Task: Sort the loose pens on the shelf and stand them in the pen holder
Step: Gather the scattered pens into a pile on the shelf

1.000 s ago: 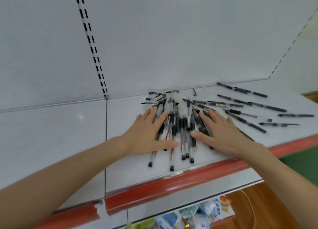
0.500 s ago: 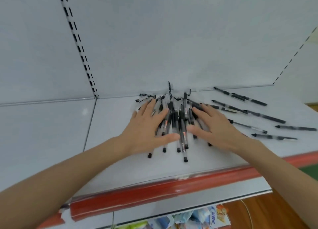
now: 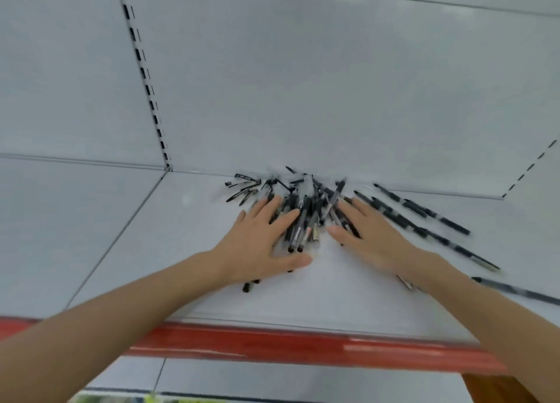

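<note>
Light is bright, even and cool, with no clear source; the pale shelf (image 3: 194, 251) and back panel (image 3: 303, 84) look washed out. Shadows are faint, only a soft grey smudge under the left hand (image 3: 260, 245) and right hand (image 3: 372, 239). Motion blur smears the pens (image 3: 303, 217), worst right of the right hand, and the red edge (image 3: 303, 345). Wide-angle bending curves the panel seams toward the frame edges. Bottom corners are soft.

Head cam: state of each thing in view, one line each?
Left hand: open, flat on the pens.
Right hand: open, flat on the pens.
Pen pile: lying bunched between the hands at the back panel.
Stray pens: lying loose, right of the right hand.
Shelf: no pen holder in view.
</note>
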